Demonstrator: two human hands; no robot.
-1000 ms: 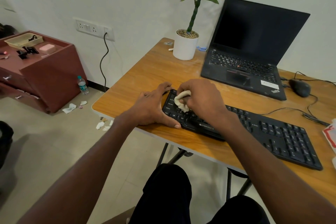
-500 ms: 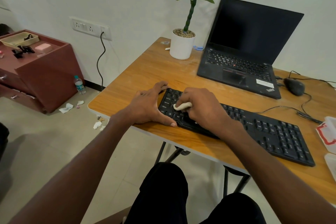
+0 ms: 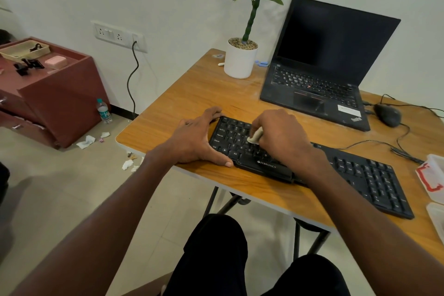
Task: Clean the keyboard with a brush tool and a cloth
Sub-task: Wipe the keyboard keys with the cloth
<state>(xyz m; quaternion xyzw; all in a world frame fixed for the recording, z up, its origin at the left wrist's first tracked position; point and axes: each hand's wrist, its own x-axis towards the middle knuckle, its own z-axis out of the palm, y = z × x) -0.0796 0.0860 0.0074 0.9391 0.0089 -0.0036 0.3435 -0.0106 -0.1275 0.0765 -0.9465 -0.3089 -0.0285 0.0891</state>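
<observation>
Wipe step in hand, I'd say. 1 table (image 3: 192, 94), 1 laptop (image 3: 319, 74), 1 black keyboard (image 3: 360, 175) at table's near edge. 2 hands: left hand (image 3: 194, 139) fingers spread, bracing kbd's left end; right hand (image 3: 281, 137) fingers curled, pinching 1 cloth (image 3: 255, 136) on left-side keys. Next: prob work rightward w/ light pressure. No brush visible.
</observation>
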